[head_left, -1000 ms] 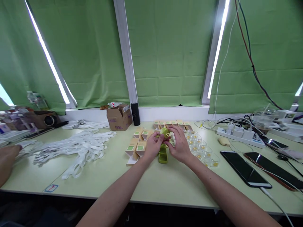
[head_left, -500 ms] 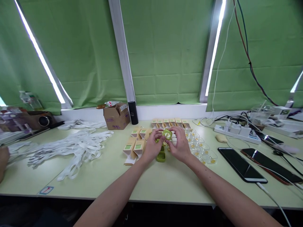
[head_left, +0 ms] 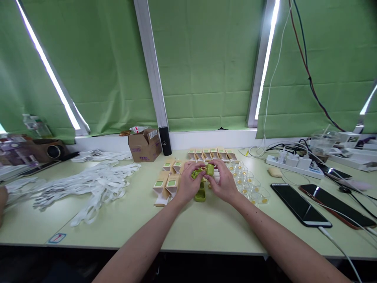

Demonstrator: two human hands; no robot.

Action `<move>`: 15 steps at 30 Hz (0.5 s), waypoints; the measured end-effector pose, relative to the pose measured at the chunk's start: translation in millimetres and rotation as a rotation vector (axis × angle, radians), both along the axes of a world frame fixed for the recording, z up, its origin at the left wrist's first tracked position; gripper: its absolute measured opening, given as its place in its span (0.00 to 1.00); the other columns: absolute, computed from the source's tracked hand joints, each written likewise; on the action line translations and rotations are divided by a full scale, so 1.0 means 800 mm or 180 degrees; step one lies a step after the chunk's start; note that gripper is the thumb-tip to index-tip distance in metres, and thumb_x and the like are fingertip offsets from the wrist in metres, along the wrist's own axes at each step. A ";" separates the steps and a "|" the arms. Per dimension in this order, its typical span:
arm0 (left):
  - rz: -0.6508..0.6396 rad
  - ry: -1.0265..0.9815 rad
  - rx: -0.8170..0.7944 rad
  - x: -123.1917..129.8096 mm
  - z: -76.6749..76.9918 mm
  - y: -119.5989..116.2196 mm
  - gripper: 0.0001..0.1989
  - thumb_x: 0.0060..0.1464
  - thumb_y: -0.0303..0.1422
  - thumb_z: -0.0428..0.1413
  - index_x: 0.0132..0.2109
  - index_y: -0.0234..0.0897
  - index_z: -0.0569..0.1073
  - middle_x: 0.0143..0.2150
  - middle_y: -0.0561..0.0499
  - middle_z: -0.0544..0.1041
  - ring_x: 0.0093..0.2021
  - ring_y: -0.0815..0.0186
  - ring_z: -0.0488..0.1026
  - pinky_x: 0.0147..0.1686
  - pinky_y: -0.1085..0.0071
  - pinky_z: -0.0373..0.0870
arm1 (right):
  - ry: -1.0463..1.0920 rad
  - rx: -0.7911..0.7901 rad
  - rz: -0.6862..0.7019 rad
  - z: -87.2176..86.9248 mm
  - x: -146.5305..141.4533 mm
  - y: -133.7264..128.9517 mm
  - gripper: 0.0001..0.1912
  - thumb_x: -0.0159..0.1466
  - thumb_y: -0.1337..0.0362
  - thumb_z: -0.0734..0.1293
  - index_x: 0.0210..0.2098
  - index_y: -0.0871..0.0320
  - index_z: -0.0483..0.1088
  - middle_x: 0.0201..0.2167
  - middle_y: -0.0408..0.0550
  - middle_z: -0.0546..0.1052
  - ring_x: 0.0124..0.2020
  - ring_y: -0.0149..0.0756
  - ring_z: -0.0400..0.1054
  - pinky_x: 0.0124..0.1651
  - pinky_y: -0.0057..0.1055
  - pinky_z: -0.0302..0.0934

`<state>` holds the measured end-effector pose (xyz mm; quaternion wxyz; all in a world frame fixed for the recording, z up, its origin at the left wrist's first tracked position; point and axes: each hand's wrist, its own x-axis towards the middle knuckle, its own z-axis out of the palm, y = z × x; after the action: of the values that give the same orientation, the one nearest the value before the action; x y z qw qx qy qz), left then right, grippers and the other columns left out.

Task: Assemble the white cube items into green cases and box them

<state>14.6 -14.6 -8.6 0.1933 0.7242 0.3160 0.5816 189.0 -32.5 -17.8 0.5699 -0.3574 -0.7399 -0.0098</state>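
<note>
My right hand (head_left: 223,181) pinches a small green rounded-square case (head_left: 210,169), raised a little above the table. My left hand (head_left: 190,181) is closed at the left side of the same case, its thumb and fingertips against it; part of the contact is hidden. Just under the hands, more green cases (head_left: 200,195) stand in a row on the table. Past my right hand are several clear plastic cups or covers (head_left: 249,181) with yellow centres. Beyond my left hand stand folded cardboard boxes (head_left: 172,184) with green squares on them.
More cardboard boxes (head_left: 210,153) line the back. White straps (head_left: 88,188) lie piled on the left, near another person's hand (head_left: 2,200). A brown carton (head_left: 145,146) and black cylinder (head_left: 165,140) stand behind. Phones (head_left: 300,205), a power strip (head_left: 296,167) and cables are on the right.
The green case has turned in my fingers: its pale-marked face showed before, and a plain green side shows now. My hands have stayed in almost the same place.
</note>
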 end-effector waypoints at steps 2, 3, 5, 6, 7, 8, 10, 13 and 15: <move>-0.0098 -0.0064 -0.0043 0.000 -0.001 0.001 0.07 0.63 0.32 0.62 0.47 0.42 0.82 0.47 0.45 0.78 0.51 0.58 0.75 0.51 0.61 0.77 | -0.0001 -0.0015 0.0088 0.001 0.000 -0.001 0.18 0.71 0.60 0.67 0.58 0.52 0.65 0.53 0.57 0.75 0.54 0.50 0.73 0.53 0.49 0.73; -0.0137 -0.0100 -0.0068 0.001 -0.001 0.001 0.07 0.63 0.32 0.62 0.47 0.42 0.82 0.47 0.45 0.78 0.50 0.58 0.76 0.50 0.61 0.77 | 0.0003 -0.0014 0.0126 0.001 0.000 -0.001 0.18 0.71 0.61 0.66 0.59 0.52 0.65 0.53 0.57 0.75 0.54 0.50 0.73 0.53 0.49 0.73; -0.0156 -0.0156 -0.0109 0.001 -0.001 0.001 0.07 0.63 0.33 0.62 0.47 0.42 0.82 0.46 0.46 0.78 0.49 0.59 0.77 0.49 0.62 0.78 | 0.0016 -0.0003 0.0182 0.002 0.000 -0.001 0.18 0.71 0.61 0.66 0.59 0.52 0.65 0.54 0.57 0.75 0.55 0.50 0.73 0.54 0.49 0.73; -0.0134 -0.0169 -0.0124 0.001 -0.001 0.001 0.07 0.63 0.33 0.62 0.47 0.42 0.82 0.46 0.46 0.79 0.49 0.59 0.77 0.48 0.63 0.78 | 0.0025 0.0001 0.0199 0.002 0.000 0.000 0.18 0.71 0.61 0.66 0.59 0.52 0.65 0.54 0.57 0.74 0.55 0.50 0.72 0.55 0.50 0.73; -0.0101 -0.0167 -0.0142 0.001 -0.002 0.001 0.07 0.63 0.33 0.62 0.47 0.42 0.82 0.46 0.46 0.79 0.48 0.59 0.78 0.48 0.63 0.78 | 0.0031 -0.0002 0.0212 0.001 0.001 0.000 0.18 0.71 0.61 0.66 0.59 0.52 0.65 0.54 0.57 0.74 0.55 0.50 0.72 0.55 0.50 0.73; -0.0060 -0.0158 -0.0161 0.001 -0.002 0.002 0.07 0.63 0.33 0.62 0.46 0.42 0.82 0.46 0.46 0.79 0.48 0.60 0.78 0.47 0.63 0.78 | 0.0034 -0.0011 0.0220 0.001 0.001 0.000 0.18 0.71 0.61 0.66 0.59 0.52 0.65 0.54 0.57 0.74 0.55 0.50 0.72 0.55 0.50 0.73; 0.0018 -0.0116 -0.0186 0.000 -0.004 0.003 0.06 0.63 0.33 0.62 0.46 0.41 0.82 0.45 0.46 0.80 0.47 0.60 0.78 0.46 0.64 0.78 | 0.0035 -0.0032 0.0226 0.000 0.001 0.001 0.18 0.71 0.61 0.66 0.59 0.51 0.65 0.54 0.57 0.74 0.56 0.51 0.72 0.54 0.51 0.73; 0.0106 -0.0059 -0.0195 -0.002 -0.007 0.006 0.05 0.62 0.34 0.63 0.43 0.41 0.83 0.43 0.47 0.80 0.44 0.60 0.78 0.43 0.65 0.77 | 0.0013 -0.0028 0.0239 -0.002 0.002 0.002 0.18 0.71 0.61 0.66 0.59 0.51 0.66 0.54 0.56 0.75 0.53 0.50 0.73 0.53 0.51 0.74; 0.0116 -0.0044 -0.0226 -0.004 -0.009 0.008 0.05 0.62 0.35 0.63 0.42 0.40 0.83 0.42 0.47 0.80 0.42 0.61 0.78 0.41 0.66 0.75 | -0.0006 -0.0022 0.0256 -0.002 0.002 0.002 0.17 0.71 0.61 0.67 0.59 0.51 0.66 0.53 0.56 0.75 0.50 0.49 0.74 0.52 0.50 0.74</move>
<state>11.5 -8.2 -15.8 0.2103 0.7070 0.3482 0.5785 190.6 -30.5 -19.7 0.5680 -0.3292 -0.7542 0.0153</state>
